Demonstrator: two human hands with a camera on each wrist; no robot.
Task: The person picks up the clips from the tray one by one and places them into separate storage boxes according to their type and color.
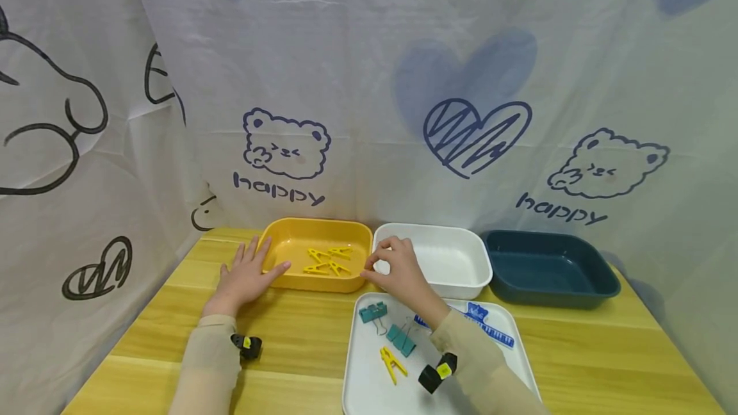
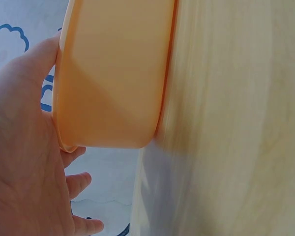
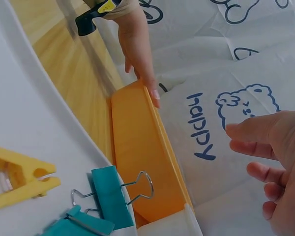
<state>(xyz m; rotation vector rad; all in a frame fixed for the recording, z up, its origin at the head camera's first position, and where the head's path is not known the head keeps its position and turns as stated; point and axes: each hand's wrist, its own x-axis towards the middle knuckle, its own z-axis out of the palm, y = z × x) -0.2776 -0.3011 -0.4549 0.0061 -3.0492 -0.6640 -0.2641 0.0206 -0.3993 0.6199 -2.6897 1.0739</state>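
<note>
My left hand (image 1: 244, 282) rests on the left corner of the yellow box (image 1: 288, 282), its fingers spread and the thumb lying across the front rim. In the left wrist view its palm lies along the rim of the box. Several yellow clothespins (image 1: 337, 268) lie inside on the box's floor. Above the box's right rim hovers my right hand (image 1: 398, 268), thumb and index finger bent toward each other. The right wrist view shows nothing between those fingers (image 3: 253, 147). Below that hand is a white tray (image 1: 360, 389) with another yellow clothespin (image 1: 393, 364) and teal binder clips (image 1: 401, 340).
A white box (image 1: 461, 287) and a dark blue box (image 1: 553, 296) stand in a row right of the yellow one. On the tray, a blue ruler (image 1: 498, 336) is partly covered by my right forearm. A printed cloth (image 1: 369, 82) hangs behind the wooden table (image 1: 288, 351).
</note>
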